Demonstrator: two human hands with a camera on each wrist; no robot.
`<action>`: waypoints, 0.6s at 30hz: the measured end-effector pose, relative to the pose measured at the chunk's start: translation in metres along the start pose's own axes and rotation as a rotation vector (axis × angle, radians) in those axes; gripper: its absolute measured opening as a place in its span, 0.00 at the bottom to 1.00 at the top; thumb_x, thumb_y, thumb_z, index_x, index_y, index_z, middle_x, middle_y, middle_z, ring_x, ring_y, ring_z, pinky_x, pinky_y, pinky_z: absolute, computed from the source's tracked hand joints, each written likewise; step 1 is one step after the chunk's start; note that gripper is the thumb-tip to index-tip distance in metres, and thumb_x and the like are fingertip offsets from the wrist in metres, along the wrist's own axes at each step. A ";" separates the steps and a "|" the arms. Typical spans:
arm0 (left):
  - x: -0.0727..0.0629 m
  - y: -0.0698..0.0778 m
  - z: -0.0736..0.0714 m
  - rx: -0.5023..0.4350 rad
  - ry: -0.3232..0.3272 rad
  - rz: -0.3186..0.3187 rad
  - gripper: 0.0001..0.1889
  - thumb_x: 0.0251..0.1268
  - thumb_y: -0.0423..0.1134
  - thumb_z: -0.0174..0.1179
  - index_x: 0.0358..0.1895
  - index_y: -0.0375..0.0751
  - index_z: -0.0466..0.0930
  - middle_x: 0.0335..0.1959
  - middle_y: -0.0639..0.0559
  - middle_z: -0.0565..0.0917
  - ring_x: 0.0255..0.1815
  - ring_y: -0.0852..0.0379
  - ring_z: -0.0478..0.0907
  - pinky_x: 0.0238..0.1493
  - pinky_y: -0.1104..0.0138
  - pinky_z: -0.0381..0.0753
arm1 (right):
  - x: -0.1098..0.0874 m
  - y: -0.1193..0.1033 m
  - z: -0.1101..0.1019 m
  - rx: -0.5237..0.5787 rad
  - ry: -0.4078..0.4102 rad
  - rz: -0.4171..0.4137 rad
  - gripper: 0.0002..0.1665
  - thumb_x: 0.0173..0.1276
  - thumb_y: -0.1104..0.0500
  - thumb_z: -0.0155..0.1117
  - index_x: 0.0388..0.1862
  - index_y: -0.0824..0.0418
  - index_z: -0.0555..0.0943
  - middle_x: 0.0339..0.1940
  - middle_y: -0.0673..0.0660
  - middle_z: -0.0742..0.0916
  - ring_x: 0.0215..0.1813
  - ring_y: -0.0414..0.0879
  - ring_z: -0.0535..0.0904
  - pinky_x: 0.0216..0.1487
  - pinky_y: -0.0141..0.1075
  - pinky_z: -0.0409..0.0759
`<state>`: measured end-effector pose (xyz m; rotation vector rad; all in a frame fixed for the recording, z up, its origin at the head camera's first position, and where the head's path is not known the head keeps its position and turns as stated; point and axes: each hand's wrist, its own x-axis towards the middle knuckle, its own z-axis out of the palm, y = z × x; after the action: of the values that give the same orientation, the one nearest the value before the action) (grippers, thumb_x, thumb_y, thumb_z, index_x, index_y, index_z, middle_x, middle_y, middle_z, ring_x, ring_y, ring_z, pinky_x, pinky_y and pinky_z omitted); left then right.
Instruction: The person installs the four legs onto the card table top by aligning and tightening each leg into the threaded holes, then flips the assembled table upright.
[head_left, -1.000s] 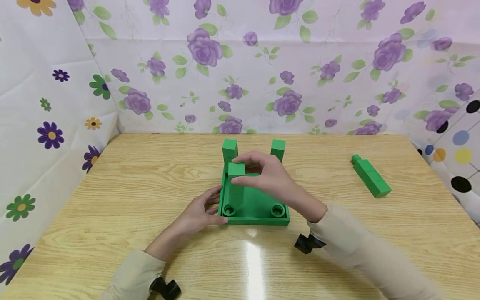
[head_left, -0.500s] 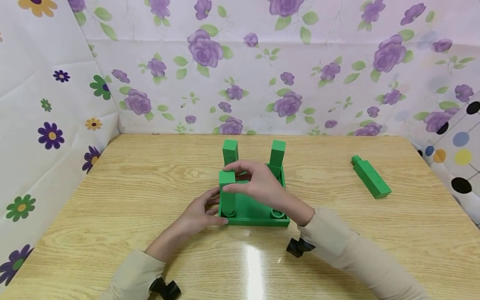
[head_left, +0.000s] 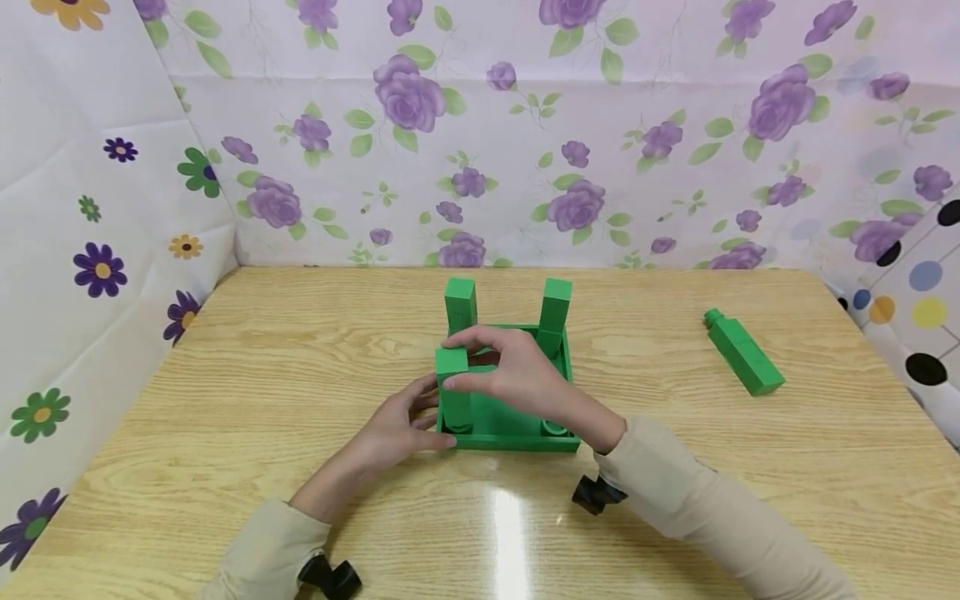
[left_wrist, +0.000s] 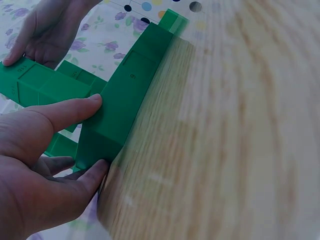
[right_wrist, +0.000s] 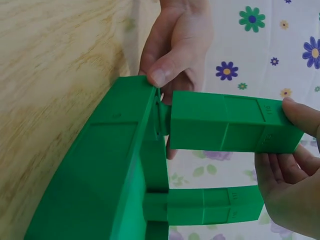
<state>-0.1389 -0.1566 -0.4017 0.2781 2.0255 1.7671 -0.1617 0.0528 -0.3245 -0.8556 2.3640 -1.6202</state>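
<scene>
My right hand pinches the upper end of an upright green square post between thumb and fingers. In the right wrist view the post's narrow round neck meets the near left corner of a shallow green tray-like base. My left hand grips that same corner, thumb on the front edge and fingers along the left side. In the left wrist view its thumb and fingertips press the base's outer wall. Two matching posts, one left and one right, stand in the back corners.
A round socket at the base's near right corner is partly covered by my right wrist. One more green post with a round knobbed end lies on the wooden table to the right. Flowered cloth hangs behind the table.
My right hand has brought the post left and toward me, down onto the near left corner; over the last half second it barely shifts. My left hand stays put.
</scene>
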 end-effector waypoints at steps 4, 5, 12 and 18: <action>0.000 0.001 0.000 0.004 0.005 -0.006 0.47 0.54 0.26 0.69 0.76 0.42 0.52 0.67 0.37 0.66 0.66 0.44 0.68 0.66 0.61 0.69 | -0.001 0.001 -0.001 -0.011 -0.010 -0.009 0.23 0.61 0.60 0.73 0.55 0.59 0.81 0.52 0.51 0.83 0.50 0.44 0.77 0.54 0.33 0.79; 0.000 0.001 0.000 0.005 0.006 -0.006 0.47 0.54 0.26 0.69 0.76 0.42 0.52 0.67 0.37 0.66 0.66 0.43 0.68 0.66 0.61 0.69 | -0.001 0.001 -0.001 -0.012 -0.013 -0.011 0.23 0.61 0.60 0.73 0.55 0.59 0.81 0.52 0.51 0.83 0.50 0.44 0.77 0.54 0.33 0.79; -0.002 0.002 0.001 0.008 0.006 -0.001 0.46 0.55 0.26 0.69 0.76 0.40 0.52 0.66 0.38 0.67 0.67 0.43 0.66 0.68 0.59 0.68 | -0.003 -0.002 -0.001 -0.040 -0.026 -0.010 0.24 0.60 0.58 0.74 0.56 0.59 0.80 0.53 0.51 0.83 0.52 0.45 0.78 0.55 0.35 0.80; -0.002 0.001 0.001 0.020 0.027 0.001 0.45 0.54 0.26 0.69 0.74 0.38 0.55 0.66 0.39 0.68 0.67 0.43 0.66 0.68 0.58 0.68 | -0.001 0.001 -0.007 0.014 -0.156 -0.082 0.27 0.66 0.60 0.67 0.63 0.62 0.75 0.61 0.54 0.80 0.61 0.45 0.75 0.60 0.37 0.77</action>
<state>-0.1370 -0.1561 -0.4001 0.2621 2.0629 1.7612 -0.1642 0.0592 -0.3225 -1.0481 2.2363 -1.5357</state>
